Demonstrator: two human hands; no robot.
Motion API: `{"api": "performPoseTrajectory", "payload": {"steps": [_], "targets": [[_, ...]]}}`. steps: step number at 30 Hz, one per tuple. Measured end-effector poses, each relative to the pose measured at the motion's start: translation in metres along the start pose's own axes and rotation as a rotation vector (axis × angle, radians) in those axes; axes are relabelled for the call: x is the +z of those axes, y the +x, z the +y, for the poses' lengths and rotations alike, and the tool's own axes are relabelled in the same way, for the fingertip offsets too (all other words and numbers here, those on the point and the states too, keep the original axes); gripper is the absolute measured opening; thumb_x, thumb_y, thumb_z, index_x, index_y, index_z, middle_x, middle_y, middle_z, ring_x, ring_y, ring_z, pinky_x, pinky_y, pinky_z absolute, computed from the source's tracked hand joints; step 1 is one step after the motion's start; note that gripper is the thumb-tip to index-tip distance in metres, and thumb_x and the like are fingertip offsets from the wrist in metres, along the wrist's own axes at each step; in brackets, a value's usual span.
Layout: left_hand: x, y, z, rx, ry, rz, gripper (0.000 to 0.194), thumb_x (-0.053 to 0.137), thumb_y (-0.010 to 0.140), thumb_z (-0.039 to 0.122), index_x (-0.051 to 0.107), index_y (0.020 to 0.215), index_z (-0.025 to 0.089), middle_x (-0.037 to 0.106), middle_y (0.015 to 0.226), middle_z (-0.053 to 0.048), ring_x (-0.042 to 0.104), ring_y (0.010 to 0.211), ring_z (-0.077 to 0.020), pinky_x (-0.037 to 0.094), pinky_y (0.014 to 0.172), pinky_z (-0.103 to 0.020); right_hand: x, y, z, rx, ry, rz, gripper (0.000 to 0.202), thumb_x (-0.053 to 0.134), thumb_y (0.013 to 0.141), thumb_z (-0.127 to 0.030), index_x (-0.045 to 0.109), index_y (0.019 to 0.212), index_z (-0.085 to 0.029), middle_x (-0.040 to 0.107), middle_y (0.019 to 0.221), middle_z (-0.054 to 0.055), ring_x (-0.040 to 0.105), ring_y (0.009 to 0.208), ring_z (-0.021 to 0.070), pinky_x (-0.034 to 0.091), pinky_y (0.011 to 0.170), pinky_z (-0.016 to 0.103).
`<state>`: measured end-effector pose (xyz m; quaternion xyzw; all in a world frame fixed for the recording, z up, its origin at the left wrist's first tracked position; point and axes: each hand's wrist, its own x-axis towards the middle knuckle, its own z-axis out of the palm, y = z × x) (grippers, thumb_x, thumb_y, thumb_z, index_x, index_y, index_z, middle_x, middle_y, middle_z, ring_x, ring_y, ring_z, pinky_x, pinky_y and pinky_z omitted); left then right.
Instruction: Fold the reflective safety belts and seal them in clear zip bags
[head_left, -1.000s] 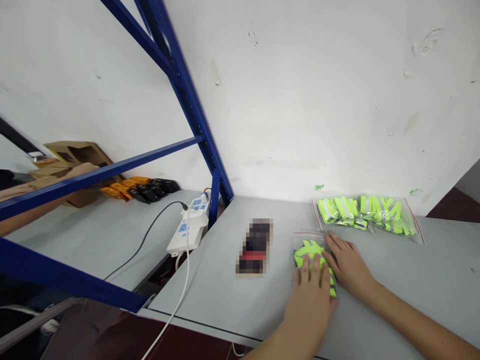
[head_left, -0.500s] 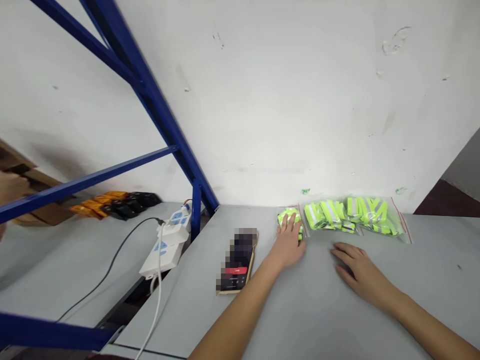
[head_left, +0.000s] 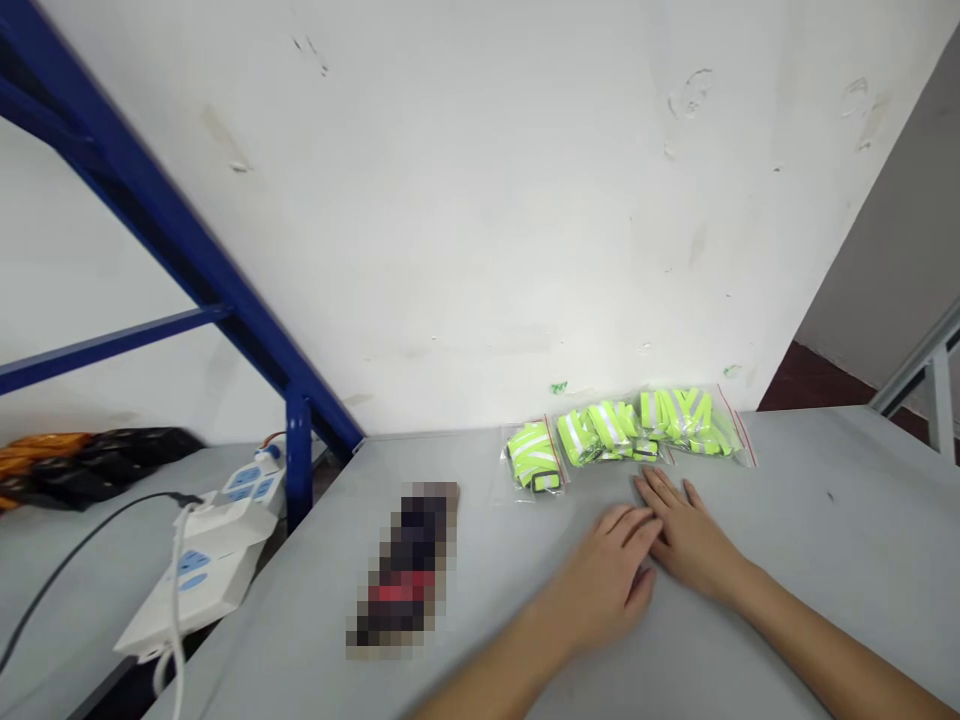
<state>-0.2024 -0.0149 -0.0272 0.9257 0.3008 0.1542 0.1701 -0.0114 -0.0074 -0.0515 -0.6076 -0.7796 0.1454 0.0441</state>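
My left hand (head_left: 613,570) is on the grey table (head_left: 847,560), empty, with its fingers loosely extended. Its fingertips meet or overlap the fingers of my right hand (head_left: 688,530), which rests flat with nothing in it. Just beyond my hands, three clear zip bags of neon yellow-green reflective straps lie in a row along the wall. The left bag (head_left: 534,455) shows a dark buckle and lies a little apart. The middle bag (head_left: 600,430) meets the right bag (head_left: 686,418), which has a red seal line. My right fingertips are nearest the middle bag.
A pixelated phone (head_left: 405,570) lies left of my left arm. Farther left are a white power strip (head_left: 214,550) with cables, a blue metal frame (head_left: 298,450), and black and orange items (head_left: 112,455). The white wall (head_left: 487,200) borders the table's back.
My left hand has left the left bag and come right and nearer, up to my right hand. The view has turned right, so everything sits farther left.
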Motion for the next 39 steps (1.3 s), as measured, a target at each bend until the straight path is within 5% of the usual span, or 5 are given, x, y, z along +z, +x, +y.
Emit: {"api": "performPoseTrajectory", "payload": {"steps": [6, 28, 34, 36, 39], "targets": [[0.016, -0.002, -0.023, -0.256, 0.125, -0.094, 0.075, 0.03, 0.092, 0.061, 0.02, 0.151, 0.015, 0.017, 0.158, -0.013, 0.013, 0.146, -0.0286, 0.012, 0.117, -0.053, -0.006, -0.003, 0.013, -0.115, 0.058, -0.025, 0.076, 0.033, 0.091, -0.064, 0.014, 0.152, -0.024, 0.01, 0.159, 0.006, 0.006, 0.146, 0.0247, 0.007, 0.116, 0.053], [0.001, -0.009, -0.034, -0.226, 0.07, -0.101, 0.071, 0.033, 0.092, 0.061, 0.026, 0.149, 0.018, 0.02, 0.157, -0.014, 0.014, 0.145, -0.0285, 0.015, 0.115, -0.052, -0.007, -0.005, 0.027, -0.185, 0.042, -0.024, 0.08, 0.041, 0.087, -0.067, 0.018, 0.152, -0.027, 0.015, 0.158, 0.006, 0.013, 0.145, 0.028, 0.014, 0.115, 0.055], [-0.005, -0.006, -0.028, -0.204, 0.094, -0.04, 0.057, 0.043, 0.091, 0.052, 0.043, 0.139, 0.02, 0.039, 0.149, -0.013, 0.032, 0.138, -0.0292, 0.025, 0.111, -0.049, -0.007, 0.004, 0.023, -0.135, 0.145, 0.293, 0.043, 0.04, 0.094, -0.048, 0.064, 0.12, -0.023, 0.064, 0.125, 0.009, 0.057, 0.118, 0.0271, 0.044, 0.1, 0.045], [-0.012, -0.003, -0.027, -0.223, 0.113, 0.041, 0.033, 0.044, 0.093, 0.039, 0.063, 0.112, 0.022, 0.064, 0.12, -0.008, 0.056, 0.113, -0.0234, 0.039, 0.099, -0.038, -0.008, 0.01, 0.021, -0.151, 0.138, 0.458, 0.038, 0.037, 0.095, -0.04, 0.065, 0.115, -0.024, 0.067, 0.115, 0.008, 0.061, 0.109, 0.0254, 0.047, 0.096, 0.042], [-0.028, -0.003, -0.03, -0.35, 0.141, 0.168, 0.033, 0.036, 0.095, 0.029, 0.063, 0.08, 0.021, 0.066, 0.08, -0.003, 0.06, 0.079, -0.0164, 0.044, 0.075, -0.028, -0.017, 0.025, 0.01, -0.223, 0.004, 0.591, 0.037, 0.037, 0.095, -0.031, 0.06, 0.122, -0.022, 0.063, 0.12, 0.01, 0.056, 0.114, 0.0269, 0.043, 0.098, 0.043]]}}
